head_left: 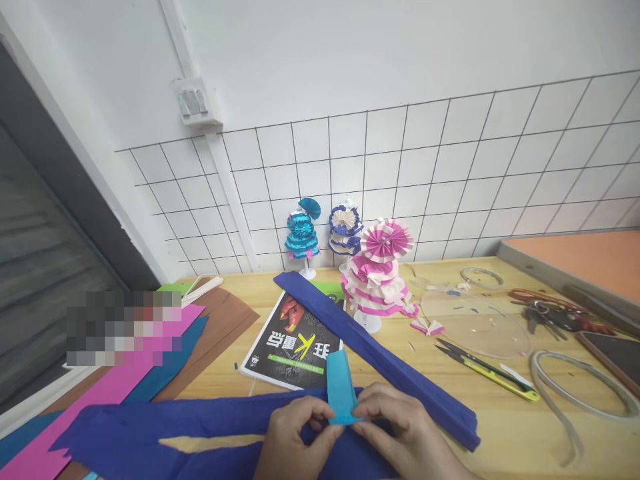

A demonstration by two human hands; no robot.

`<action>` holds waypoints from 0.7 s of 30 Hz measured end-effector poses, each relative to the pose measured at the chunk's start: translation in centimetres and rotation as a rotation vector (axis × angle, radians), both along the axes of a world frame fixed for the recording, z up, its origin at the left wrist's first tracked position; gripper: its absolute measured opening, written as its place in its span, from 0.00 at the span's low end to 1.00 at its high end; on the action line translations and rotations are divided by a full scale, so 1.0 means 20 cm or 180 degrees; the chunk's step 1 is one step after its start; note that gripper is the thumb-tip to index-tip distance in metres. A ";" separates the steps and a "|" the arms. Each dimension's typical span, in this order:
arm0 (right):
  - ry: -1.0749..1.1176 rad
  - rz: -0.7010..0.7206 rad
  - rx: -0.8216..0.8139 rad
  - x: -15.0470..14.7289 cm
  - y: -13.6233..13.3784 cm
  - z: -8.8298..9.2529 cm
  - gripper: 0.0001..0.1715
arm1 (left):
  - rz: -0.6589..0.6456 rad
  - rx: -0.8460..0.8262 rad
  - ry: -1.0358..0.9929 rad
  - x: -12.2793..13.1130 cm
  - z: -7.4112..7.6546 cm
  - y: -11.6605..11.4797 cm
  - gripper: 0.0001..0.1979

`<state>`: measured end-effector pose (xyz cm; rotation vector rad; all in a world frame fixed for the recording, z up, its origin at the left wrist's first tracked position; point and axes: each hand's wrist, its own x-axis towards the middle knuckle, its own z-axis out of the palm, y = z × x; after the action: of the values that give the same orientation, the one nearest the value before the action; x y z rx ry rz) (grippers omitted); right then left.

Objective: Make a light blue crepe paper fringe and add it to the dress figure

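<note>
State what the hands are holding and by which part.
A folded teal paper strip, pinched at its lower end between the fingers of the left hand and the right hand; its upper end stands free.

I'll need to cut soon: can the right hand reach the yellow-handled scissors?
Probably yes: the yellow-handled scissors lie uncovered right of the right hand, only flat blue paper between. But that hand pinches the teal strip.
</note>
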<state>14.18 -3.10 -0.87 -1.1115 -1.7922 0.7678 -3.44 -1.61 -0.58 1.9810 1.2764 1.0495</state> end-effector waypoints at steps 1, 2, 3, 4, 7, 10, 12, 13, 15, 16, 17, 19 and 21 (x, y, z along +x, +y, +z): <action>0.0016 0.0007 0.0014 0.00 0.00 0.00 0.05 | -0.0023 -0.0160 -0.0237 0.00 -0.01 0.00 0.07; 0.0029 0.0009 0.0026 0.00 0.00 0.00 0.05 | -0.0081 -0.0345 -0.0472 0.01 -0.02 0.00 0.10; 0.0039 0.0013 0.0035 0.00 0.00 0.00 0.05 | -0.0162 -0.0521 -0.0661 0.01 -0.03 0.00 0.13; 0.0044 0.0021 0.0032 0.00 0.00 0.00 0.05 | -0.0220 -0.0648 -0.0765 0.01 -0.04 0.00 0.16; 0.0021 0.0073 -0.0036 0.00 0.00 0.01 0.05 | -0.0209 -0.0613 -0.0529 0.01 -0.04 0.00 0.13; -0.0035 0.0000 -0.0128 -0.01 -0.01 0.01 0.04 | -0.0196 -0.0386 -0.0350 0.01 -0.02 -0.01 0.08; -0.0055 -0.0061 -0.0205 -0.01 -0.01 0.01 0.03 | -0.0239 -0.0311 -0.0421 0.01 0.00 -0.01 0.09; -0.0050 -0.0076 -0.0239 -0.01 -0.01 0.01 0.03 | -0.0234 -0.0279 -0.0436 0.02 0.01 -0.01 0.09; -0.0003 -0.0094 -0.0281 -0.01 -0.01 0.01 0.03 | -0.0144 -0.0215 -0.0409 0.02 0.01 -0.02 0.09; 0.0036 -0.0105 -0.0295 -0.02 0.00 0.01 0.03 | -0.0080 -0.0194 -0.0388 0.02 0.01 -0.02 0.09; 0.0080 -0.0123 -0.0312 -0.02 0.00 0.01 0.04 | -0.0013 -0.0189 -0.0371 0.02 0.01 -0.02 0.09; 0.0181 -0.0175 -0.0369 -0.02 0.00 0.01 0.06 | 0.0063 -0.0229 -0.0363 0.02 0.00 -0.02 0.07; 0.0305 -0.0238 -0.0470 -0.02 0.00 0.00 0.06 | 0.0062 -0.0335 -0.0421 0.01 0.00 -0.02 0.06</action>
<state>13.79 -3.03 -0.80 -1.2102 -1.6262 0.9046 -3.15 -1.91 -0.61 1.7941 1.2557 1.0812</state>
